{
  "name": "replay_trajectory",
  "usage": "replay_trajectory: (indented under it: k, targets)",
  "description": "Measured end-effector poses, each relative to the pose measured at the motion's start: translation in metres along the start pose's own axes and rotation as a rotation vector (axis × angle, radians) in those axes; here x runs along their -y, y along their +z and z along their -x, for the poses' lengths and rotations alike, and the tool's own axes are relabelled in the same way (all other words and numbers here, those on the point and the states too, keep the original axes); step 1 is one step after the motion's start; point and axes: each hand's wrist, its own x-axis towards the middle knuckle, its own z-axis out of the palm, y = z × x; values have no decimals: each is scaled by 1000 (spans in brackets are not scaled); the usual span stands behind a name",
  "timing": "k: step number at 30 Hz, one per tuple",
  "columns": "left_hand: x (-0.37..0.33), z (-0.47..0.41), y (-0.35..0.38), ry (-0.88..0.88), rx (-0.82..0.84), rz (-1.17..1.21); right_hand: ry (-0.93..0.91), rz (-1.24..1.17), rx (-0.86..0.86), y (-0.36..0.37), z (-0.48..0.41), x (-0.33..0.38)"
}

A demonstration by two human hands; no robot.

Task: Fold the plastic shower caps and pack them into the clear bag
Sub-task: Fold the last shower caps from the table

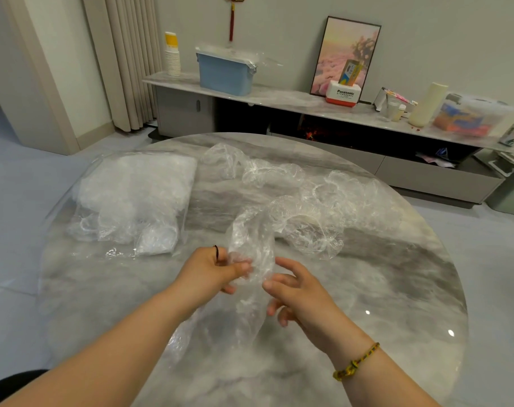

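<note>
Pinches one clear, crumpled shower cap [251, 245] with the left hand [211, 268], thumb pressed against curled fingers on the film's left side. Holds it above the near middle of the round marble table [396, 304], with the upper part bunched just beyond the hands and the lower part trailing down between the forearms. Has the right hand [293, 289] just right of the cap, fingers spread and loosely bent, thumb tip at the film; cannot tell whether that hand actually grips. Just beyond, right of centre: a loose pile of unfolded caps [323, 201], touching one another. Far left on the table: the clear bag [126, 195], lying flat, mouth towards the near side, stuffed with white-looking caps. Beyond the table, on a low sideboard [279, 96]: a blue bin [225, 74] and a stack of paper cups [172, 58].
</note>
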Motion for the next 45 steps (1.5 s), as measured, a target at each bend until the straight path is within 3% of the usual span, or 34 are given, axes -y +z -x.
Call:
replay_trajectory:
  k: [3, 8, 11, 16, 20, 24, 26, 27, 29, 31, 32, 36, 40, 43, 45]
  targets:
    - [-13, 8, 0, 82, 32, 77, -114, -137, -18, 11, -3, 12]
    - [-15, 20, -13, 173, 130, 105, -481, 208, -81, 6, -4, 15]
    - [-5, 26, -14, 122, 218, -13, -533, 417, -22, -2, 0, 0]
    - [28, 24, -15, 44, 358, -573, -381, 725, 98, -10, 5, -46]
    - [32, 25, -21, -75, 374, -504, -288, 880, 90, -6, 1, -54]
    - [34, 18, -14, -110, 146, -281, -133, 735, -78, 4, -12, -48]
    - [38, 12, -7, -113, -15, -294, -74, 733, -195, 9, -18, -46]
    - [42, 10, -3, -84, -124, -371, -56, 756, -251, 12, -20, -45]
    - [49, 7, 2, 217, -345, -655, -20, 812, -350, 17, -24, -43]
    - [56, 5, 8, 573, -336, -922, 20, 868, -412, 20, -28, -42]
    - [61, 3, 11, 659, -288, -1022, 39, 894, -431, 21, -31, -42]
    - [70, -4, 12, 515, -21, -1283, 44, 969, -431, 22, -34, -43]
    - [72, -7, 11, 309, 208, -1366, -43, 1064, -418, 22, -36, -49]
    - [67, -6, 11, 230, 214, -1312, -384, 1254, -534, 23, -42, -62]
    - [69, -8, 13, 283, 139, -1319, -620, 1302, -449, 22, -46, -69]
